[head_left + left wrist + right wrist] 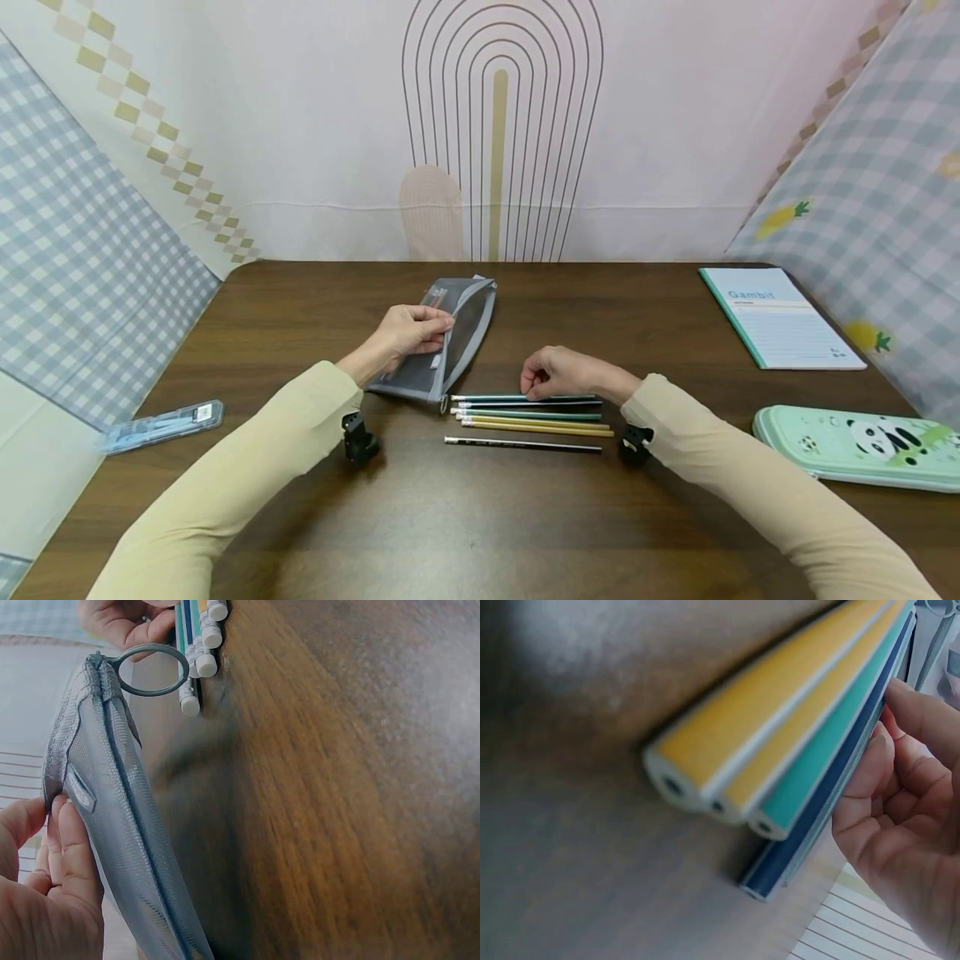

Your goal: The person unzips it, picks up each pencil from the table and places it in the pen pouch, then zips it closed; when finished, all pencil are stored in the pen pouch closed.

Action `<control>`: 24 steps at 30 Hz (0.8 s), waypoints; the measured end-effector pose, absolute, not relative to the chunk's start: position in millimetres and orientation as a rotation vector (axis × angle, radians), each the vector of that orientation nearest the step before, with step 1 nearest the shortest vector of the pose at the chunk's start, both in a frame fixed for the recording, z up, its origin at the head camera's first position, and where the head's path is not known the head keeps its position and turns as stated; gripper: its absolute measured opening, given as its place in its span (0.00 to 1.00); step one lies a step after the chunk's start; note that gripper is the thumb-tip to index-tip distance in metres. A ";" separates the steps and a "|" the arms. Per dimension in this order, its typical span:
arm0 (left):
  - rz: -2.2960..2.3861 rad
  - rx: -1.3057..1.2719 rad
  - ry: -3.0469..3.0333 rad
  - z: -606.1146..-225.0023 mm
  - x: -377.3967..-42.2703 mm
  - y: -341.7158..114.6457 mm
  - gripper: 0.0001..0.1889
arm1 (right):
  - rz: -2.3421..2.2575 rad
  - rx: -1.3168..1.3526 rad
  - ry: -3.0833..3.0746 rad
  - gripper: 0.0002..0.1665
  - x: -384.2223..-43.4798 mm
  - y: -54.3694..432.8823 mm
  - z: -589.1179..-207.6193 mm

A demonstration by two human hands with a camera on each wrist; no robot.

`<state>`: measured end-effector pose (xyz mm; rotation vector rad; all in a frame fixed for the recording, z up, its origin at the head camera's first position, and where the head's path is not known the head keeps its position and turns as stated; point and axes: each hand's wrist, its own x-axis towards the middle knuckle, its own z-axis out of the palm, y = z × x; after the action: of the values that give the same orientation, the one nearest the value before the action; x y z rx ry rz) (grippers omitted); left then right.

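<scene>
My left hand (407,335) pinches the rim of a grey mesh zip pouch (415,375) between thumb and fingers. The pouch's mouth gapes toward the right, and a metal ring (154,670) hangs at its near corner. Thin reddish items show faintly through the mesh. Right of it lies a row of pencils, erasers to the left: green, dark blue and yellow pencils (536,427). With curled fingertips, my right hand (558,372) holds the farthest one, a dark green pencil (480,397), still lying in the row. A black pencil (522,445) lies apart, nearer me.
At the left table edge lies a clear blue case (165,427). A lined notebook (780,318) is at the back right, with a mint panda pencil case (862,446) in front of it. Patterned cloth hangs behind and at both sides.
</scene>
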<state>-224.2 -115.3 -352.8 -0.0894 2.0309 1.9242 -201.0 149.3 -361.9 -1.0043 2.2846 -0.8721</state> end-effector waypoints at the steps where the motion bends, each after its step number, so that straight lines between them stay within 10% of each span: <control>1: 1.922 -0.091 2.034 -352.3 -223.9 -115.5 0.11 | -0.872 -1.007 2.287 0.02 -200.6 149.4 -362.3; 24: 1.923 -0.104 2.048 -350.7 -223.4 -117.9 0.11 | -1.096 -0.861 2.552 0.02 -203.9 166.9 -353.6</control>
<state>-223.4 -117.9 -350.7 -0.1043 2.0480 1.9234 -203.9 166.9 -353.6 -0.8606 2.5515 -1.0961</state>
